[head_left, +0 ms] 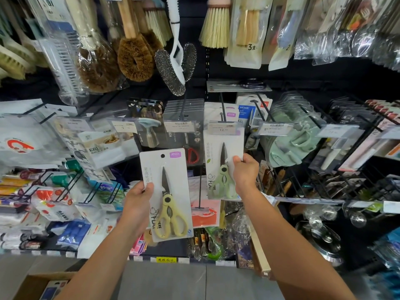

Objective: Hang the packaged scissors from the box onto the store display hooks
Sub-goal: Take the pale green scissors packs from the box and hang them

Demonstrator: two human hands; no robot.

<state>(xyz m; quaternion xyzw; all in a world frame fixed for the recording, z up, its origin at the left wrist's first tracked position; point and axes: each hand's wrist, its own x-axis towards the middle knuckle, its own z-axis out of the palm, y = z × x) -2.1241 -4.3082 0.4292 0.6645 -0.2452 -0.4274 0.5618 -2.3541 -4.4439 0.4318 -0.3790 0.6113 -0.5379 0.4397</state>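
Note:
My left hand (138, 200) grips the left edge of a carded pack of yellow scissors (171, 211), held upright below the hooks with its hang hole at the top. My right hand (245, 172) pinches the right edge of a pack of green scissors (223, 169) that hangs from a black display hook (222, 110) behind a price tag reading 12. The cardboard box (41, 285) sits at the bottom left on the floor, with a blue-labelled pack showing inside.
Black hooks carry packaged goods all around: red-handled scissors (192, 155) just left of the green pack, mint green items (290, 135) to the right, brushes and scourers (173, 68) above. Lower shelves hold bagged goods at left and metal ware at right.

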